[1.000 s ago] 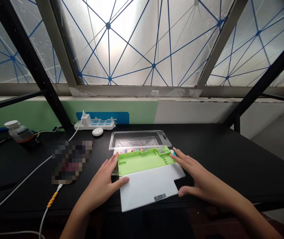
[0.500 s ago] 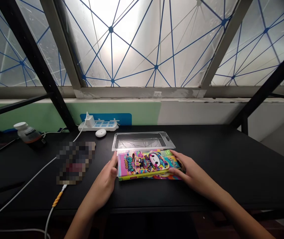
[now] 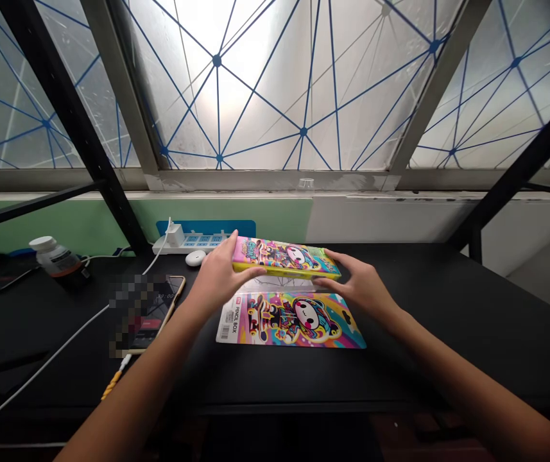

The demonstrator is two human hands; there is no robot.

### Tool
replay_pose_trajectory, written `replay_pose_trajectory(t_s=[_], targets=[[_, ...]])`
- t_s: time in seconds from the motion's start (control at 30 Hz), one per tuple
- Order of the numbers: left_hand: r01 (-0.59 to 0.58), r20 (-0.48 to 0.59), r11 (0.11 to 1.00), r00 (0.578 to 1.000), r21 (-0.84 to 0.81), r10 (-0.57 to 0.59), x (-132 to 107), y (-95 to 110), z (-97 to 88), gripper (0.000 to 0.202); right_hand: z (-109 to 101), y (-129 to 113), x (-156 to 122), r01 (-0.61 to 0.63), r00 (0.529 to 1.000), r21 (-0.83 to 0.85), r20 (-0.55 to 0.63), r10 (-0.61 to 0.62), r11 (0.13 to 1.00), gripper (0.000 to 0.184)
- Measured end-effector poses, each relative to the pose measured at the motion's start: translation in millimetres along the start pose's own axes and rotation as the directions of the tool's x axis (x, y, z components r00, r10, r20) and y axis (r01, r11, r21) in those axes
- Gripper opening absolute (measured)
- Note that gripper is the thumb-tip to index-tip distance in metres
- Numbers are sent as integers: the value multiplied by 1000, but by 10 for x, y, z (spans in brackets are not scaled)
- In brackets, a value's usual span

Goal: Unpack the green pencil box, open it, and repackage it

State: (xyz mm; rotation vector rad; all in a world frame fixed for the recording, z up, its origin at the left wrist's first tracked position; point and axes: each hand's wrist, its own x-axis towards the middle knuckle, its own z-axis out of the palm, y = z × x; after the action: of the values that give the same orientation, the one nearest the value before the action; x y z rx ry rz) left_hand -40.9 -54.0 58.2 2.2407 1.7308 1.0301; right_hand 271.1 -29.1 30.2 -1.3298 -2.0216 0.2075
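Pencil box (image 3: 282,258), its colourful printed face up and its yellow side toward the person, is held between both hands above the clear plastic tray (image 3: 277,284). The left grip (image 3: 221,271) grasps one end and the right grip (image 3: 360,282) grasps the other, thumbs along the near side. The printed card (image 3: 289,321) lies flat on the black surface (image 3: 429,321), nearer the person, with the phone (image 3: 147,333) off to its left
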Motion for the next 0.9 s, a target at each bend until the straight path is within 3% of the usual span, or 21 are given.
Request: replay_pose_trajectory(t_s=[0.1,0.2,0.3,0.43,0.57,0.67,0.77,0.83,0.9], targets=[[38,79,999,996,36,-41,190,-198,208,83,183,88,171,-41,998,-26,49,42,999,73],[86,189,991,976,102,-104,130,-393,386,85,376,199,140,15,997,-63,78,-10,998,67],[97,261,979,955,179,-142,20,-494,429,88,480,268,54,122,987,-122,118,-108,985,59],[68,346,953,922,296,-173,-28,-462,407,87,488,266,20,210,965,-248,205,-160,946,54],[-3,268,921,957,389,-110,-9,-289,427,83,436,129,-11,300,954,-301,109,-280,905,44],[-52,196,943,980,327,-14,45,-121,483,78,432,-69,-111,461,887,-178,102,-450,869,33],[-78,228,968,973,238,23,134,16,581,76,471,-285,-246,566,778,32,309,-547,824,36],[-61,310,975,951,215,-9,206,56,650,79,489,-391,-310,538,698,135,482,-529,832,53],[-53,397,972,917,231,-45,277,42,701,83,482,-442,-337,468,653,166,597,-466,868,79]])
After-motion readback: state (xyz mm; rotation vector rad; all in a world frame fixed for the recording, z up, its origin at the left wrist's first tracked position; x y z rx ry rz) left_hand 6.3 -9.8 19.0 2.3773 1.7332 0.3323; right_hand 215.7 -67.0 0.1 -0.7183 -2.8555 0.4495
